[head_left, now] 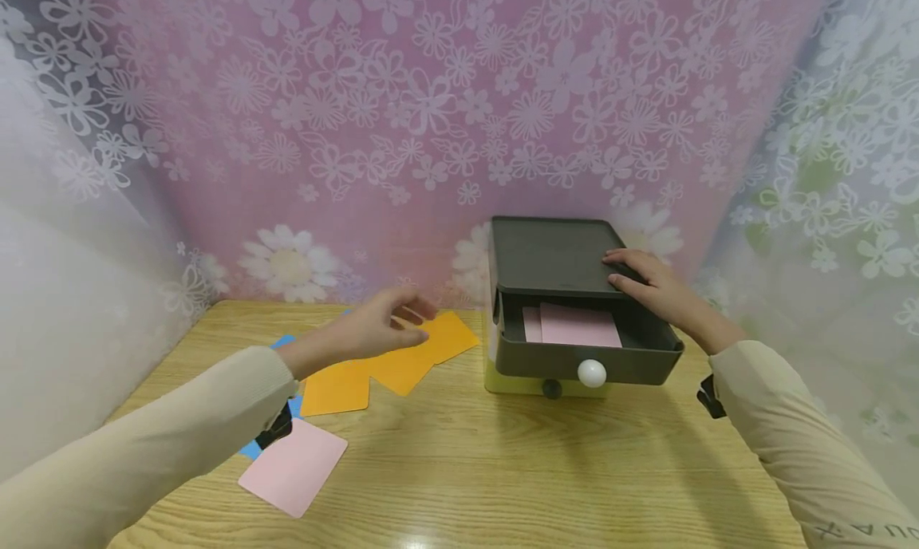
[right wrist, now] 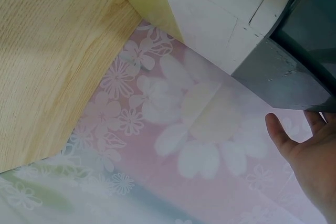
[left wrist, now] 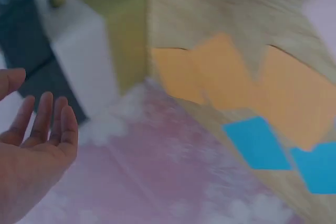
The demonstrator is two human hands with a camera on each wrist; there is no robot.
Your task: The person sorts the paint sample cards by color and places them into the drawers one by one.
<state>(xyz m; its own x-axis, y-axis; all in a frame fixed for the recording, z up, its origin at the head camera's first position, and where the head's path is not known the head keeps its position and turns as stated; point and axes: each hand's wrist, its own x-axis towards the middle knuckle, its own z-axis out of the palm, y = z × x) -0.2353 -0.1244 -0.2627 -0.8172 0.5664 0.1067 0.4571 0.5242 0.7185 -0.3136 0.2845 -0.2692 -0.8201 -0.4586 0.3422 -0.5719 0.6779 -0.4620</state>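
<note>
My right hand (head_left: 656,290) rests on the right edge of the dark grey top (head_left: 549,254) of a small drawer unit. The unit's upper drawer (head_left: 524,359), with a white round knob (head_left: 592,373), is pulled out. Pink cards (head_left: 580,327) lie inside it. To the left, my left hand (head_left: 376,325) hovers over orange cards (head_left: 452,337), fingers loosely bent and holding nothing. In the left wrist view the same hand (left wrist: 39,150) shows an empty palm beside the unit. Blue cards (left wrist: 257,142) lie partly under the orange ones, and a pink card (head_left: 294,469) lies nearer the front.
Below the open drawer is a yellow section (head_left: 513,383) with a dark knob (head_left: 551,389). The unit stands on a wood-grain table (head_left: 431,477), near a pink flowered backdrop (head_left: 402,134). Pale patterned cloth (head_left: 847,238) hangs at the right side.
</note>
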